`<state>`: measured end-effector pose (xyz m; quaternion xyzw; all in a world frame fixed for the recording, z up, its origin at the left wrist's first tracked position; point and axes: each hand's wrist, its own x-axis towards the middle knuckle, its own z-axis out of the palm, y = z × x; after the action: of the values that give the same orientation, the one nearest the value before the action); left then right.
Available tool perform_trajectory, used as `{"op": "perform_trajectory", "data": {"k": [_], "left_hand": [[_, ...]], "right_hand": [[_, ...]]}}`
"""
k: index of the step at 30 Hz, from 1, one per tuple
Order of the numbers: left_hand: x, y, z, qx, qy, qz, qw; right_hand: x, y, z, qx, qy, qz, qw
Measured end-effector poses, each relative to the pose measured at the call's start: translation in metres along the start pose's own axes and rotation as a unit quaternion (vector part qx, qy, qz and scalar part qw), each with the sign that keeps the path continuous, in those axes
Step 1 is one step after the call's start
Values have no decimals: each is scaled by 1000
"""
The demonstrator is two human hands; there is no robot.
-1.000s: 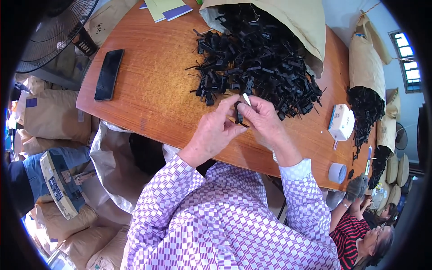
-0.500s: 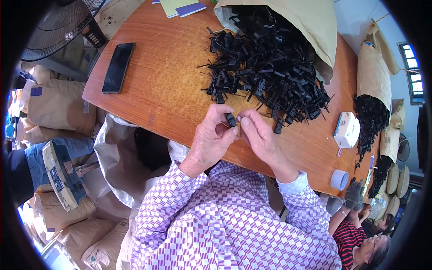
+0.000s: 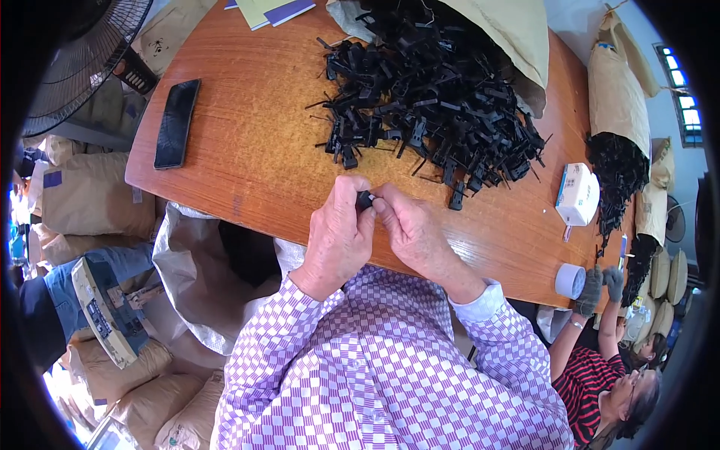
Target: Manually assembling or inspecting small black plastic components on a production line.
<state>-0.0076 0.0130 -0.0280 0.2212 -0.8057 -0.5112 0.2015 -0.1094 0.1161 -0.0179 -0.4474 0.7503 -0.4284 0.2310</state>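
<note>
Your two hands meet over the near edge of a round wooden surface point(image 3: 247, 157), both pinching one small black clip point(image 3: 364, 200). Your left hand point(image 3: 337, 236) is curled nearly closed, thumb and fingertips gripping the clip from its left; your right hand point(image 3: 412, 232) is likewise closed around its right side, fingers folded in. The clip sits between the fingertips of both hands, just above the surface edge and your checked sleeves. Just beyond your hands lies a large pile point(image 3: 427, 97) of similar black clips spilling from a tan sack point(image 3: 517, 37). A phone point(image 3: 177, 124) lies well to the left, a small white box point(image 3: 577, 193) to the right, a tape roll point(image 3: 570, 280) near the right rim. Another person's gloved hand point(image 3: 592, 289) reaches up beside that roll. The likely risk: the clip is small and held only at the fingertips right over the edge, so a slip could drop it into the open bag point(image 3: 195, 277) below, or loose clips nearest you could be nudged off.
</note>
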Motion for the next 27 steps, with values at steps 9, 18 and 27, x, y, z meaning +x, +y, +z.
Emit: {"op": "perform_trajectory", "data": {"k": [9, 18, 27], "left_hand": [[-2, -7, 2, -334, 82, -18, 939], [-8, -6, -29, -656, -53, -169, 734], [-9, -3, -25, -529, -131, -218, 810]], "right_hand": [[2, 6, 1, 80, 10, -27, 996], [-2, 5, -11, 412, -48, 87, 906], [1, 21, -16, 477, -116, 111, 864]]}}
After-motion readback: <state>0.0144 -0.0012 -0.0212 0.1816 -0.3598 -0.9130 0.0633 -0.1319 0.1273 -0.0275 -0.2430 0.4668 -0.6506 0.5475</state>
